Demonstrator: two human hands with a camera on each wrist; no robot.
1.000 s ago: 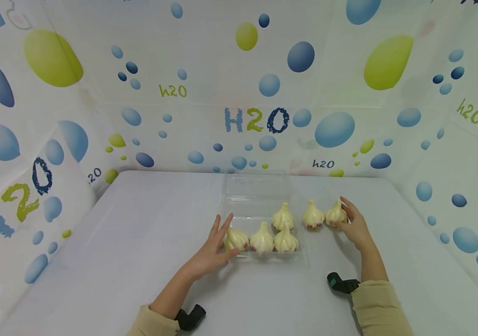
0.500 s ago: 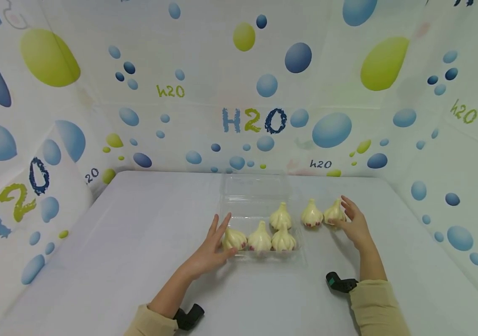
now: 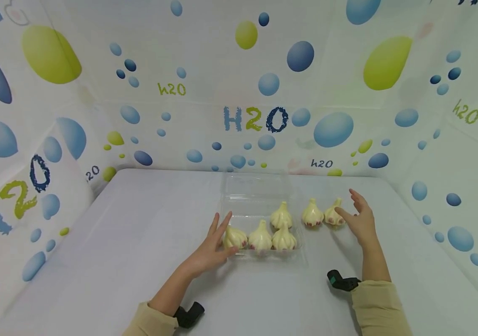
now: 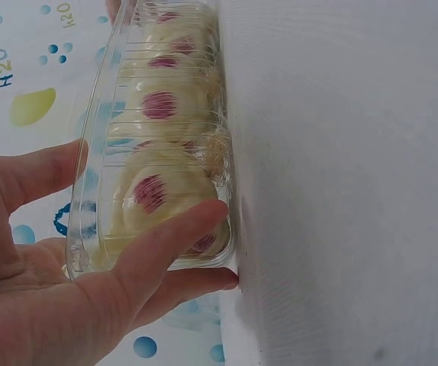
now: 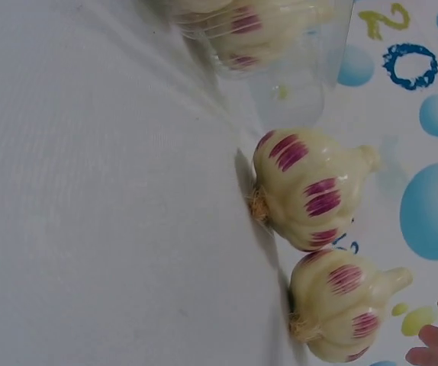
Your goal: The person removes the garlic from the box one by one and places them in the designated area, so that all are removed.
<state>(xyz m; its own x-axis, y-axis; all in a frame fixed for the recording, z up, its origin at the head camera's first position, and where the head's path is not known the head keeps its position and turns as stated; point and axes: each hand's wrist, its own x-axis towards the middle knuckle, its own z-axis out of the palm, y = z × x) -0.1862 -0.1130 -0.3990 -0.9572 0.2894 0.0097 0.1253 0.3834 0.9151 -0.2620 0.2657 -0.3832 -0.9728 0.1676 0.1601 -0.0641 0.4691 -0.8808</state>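
Note:
A clear plastic clamshell box (image 3: 245, 220) lies with its lid (image 3: 256, 186) folded back. Several glossy cream garlic bulbs sit inside: three along the front row, including the leftmost bulb (image 3: 235, 239), and one bulb (image 3: 281, 215) behind at the right. My left hand (image 3: 209, 255) grips the box's left end, its thumb (image 4: 175, 232) across the front wall. Right of the box, two loose bulbs stand side by side, the inner bulb (image 5: 310, 187) and the outer bulb (image 5: 345, 305), both with purple streaks. My right hand (image 3: 362, 224) hovers just right of the outer one, fingers spread and holding nothing.
A white cloth covers the table (image 3: 146, 219). Behind it and on both sides rises a sheet (image 3: 205, 51) printed with blue and green drops. Black wrist devices, one left (image 3: 189, 316) and one right (image 3: 342, 281), stick out beside the sleeves.
My right hand has come off the outer loose garlic bulb and shifted slightly right, its fingers spreading. The left hand, the box and the bulbs stay where they were.

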